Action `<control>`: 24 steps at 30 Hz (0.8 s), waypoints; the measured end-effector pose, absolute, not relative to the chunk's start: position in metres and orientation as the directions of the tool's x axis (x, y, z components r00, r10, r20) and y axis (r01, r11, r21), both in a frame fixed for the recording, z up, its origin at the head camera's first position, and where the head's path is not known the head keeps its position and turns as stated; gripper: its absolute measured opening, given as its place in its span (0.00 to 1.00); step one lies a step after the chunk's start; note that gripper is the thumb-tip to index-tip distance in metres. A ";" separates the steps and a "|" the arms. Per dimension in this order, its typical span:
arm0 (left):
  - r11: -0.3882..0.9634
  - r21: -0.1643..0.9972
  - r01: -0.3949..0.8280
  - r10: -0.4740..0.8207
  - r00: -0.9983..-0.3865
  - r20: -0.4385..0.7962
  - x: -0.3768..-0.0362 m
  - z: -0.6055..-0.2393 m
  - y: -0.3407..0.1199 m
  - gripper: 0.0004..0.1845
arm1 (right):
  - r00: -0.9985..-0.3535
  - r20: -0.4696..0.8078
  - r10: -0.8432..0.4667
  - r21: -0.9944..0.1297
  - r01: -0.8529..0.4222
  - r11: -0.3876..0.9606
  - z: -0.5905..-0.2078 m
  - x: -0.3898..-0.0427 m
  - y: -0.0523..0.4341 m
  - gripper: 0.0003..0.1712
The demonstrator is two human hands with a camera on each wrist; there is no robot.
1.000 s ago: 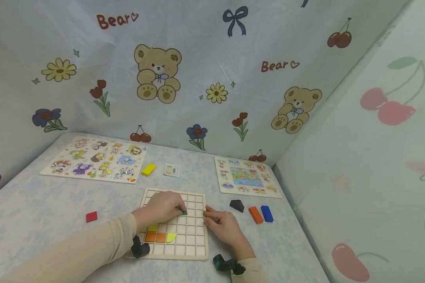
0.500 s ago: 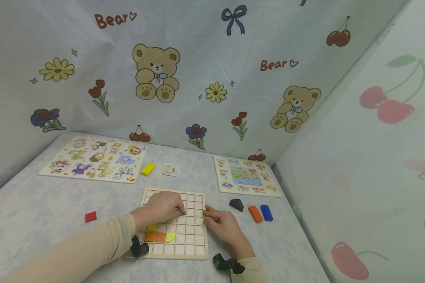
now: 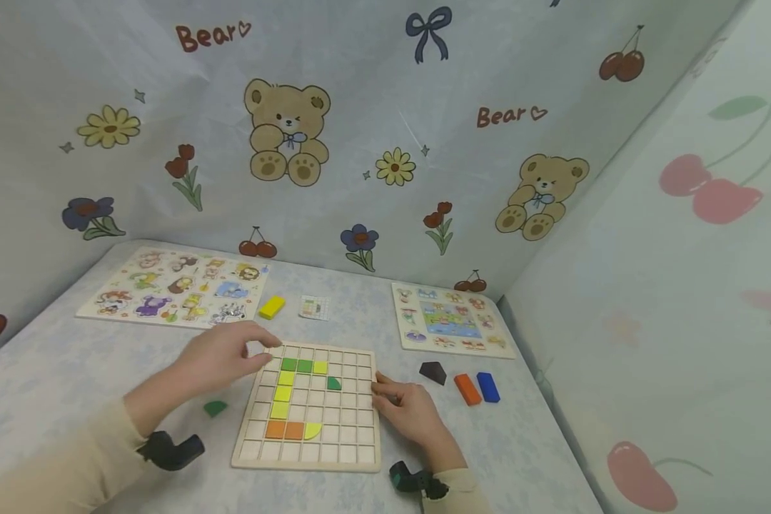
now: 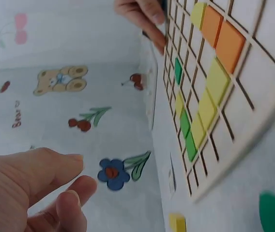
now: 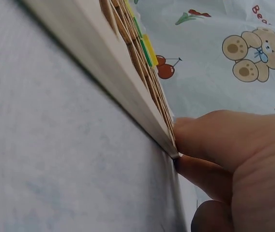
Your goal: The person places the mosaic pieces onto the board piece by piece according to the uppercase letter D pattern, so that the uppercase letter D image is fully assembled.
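A wooden grid board [image 3: 351, 435] lies on the table with coloured tiles in its cells. Two green squares and a yellow square form its upper row; a yellow column [image 3: 283, 394] runs down to orange squares [image 3: 294, 430] and a yellow quarter-circle [image 3: 312, 431]. A green quarter-circle [image 3: 334, 383] sits alone to the right. Over the board's upper left corner hovers my left hand [image 3: 221, 357], thumb and forefinger apart, nothing between them. My right hand [image 3: 414, 417] holds the board's right edge; the right wrist view shows that edge between its fingertips [image 5: 188, 137].
Another green quarter-circle [image 3: 215, 408] lies left of the board. Behind are a yellow block [image 3: 272, 308], a small pattern card [image 3: 314, 308] and two picture puzzles [image 3: 167, 287]. A dark piece [image 3: 433, 372], an orange block [image 3: 467, 390] and a blue block [image 3: 488, 387] lie right.
My left hand has let go of the green quarter-circle on the board and drawn back left, uncovering the tiles. The red square is out of sight now. My right hand stays at the edge.
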State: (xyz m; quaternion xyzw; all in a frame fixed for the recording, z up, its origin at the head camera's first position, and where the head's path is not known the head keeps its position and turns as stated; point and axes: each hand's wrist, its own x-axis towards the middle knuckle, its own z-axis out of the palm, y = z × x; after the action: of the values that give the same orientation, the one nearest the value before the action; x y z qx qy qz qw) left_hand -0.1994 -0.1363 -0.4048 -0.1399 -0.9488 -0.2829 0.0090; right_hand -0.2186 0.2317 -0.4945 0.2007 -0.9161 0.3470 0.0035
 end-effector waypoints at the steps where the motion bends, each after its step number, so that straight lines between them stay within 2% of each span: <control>1: 0.804 0.540 0.248 0.238 -0.967 0.090 -0.195 -0.403 -0.150 0.16 | -0.919 0.146 -0.366 -0.631 -0.372 0.681 -0.494 -0.218 0.232 0.18; 6: 0.825 0.553 0.122 0.125 -0.992 0.031 -0.176 -0.416 -0.215 0.22 | -0.921 0.143 -0.363 -0.628 -0.368 0.686 -0.495 -0.219 0.234 0.18; 10: 0.836 0.546 0.049 0.074 -0.997 -0.024 -0.169 -0.437 -0.248 0.24 | -0.920 0.155 -0.360 -0.615 -0.375 0.693 -0.494 -0.220 0.236 0.18; 16: 0.840 0.543 0.029 0.081 -0.994 -0.072 -0.167 -0.463 -0.263 0.26 | -0.924 0.144 -0.354 -0.628 -0.362 0.689 -0.494 -0.220 0.235 0.18; 24: 0.851 0.523 0.047 0.078 -0.996 -0.038 -0.163 -0.477 -0.265 0.20 | -0.921 0.140 -0.363 -0.636 -0.365 0.680 -0.496 -0.219 0.232 0.18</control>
State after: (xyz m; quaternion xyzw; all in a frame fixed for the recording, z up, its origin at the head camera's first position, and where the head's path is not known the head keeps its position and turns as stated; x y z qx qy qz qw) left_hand -0.1635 -0.2649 -0.4766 -0.0323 -0.9615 -0.2712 -0.0286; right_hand -0.2192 0.2319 -0.4958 0.1986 -0.9165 0.3472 0.0012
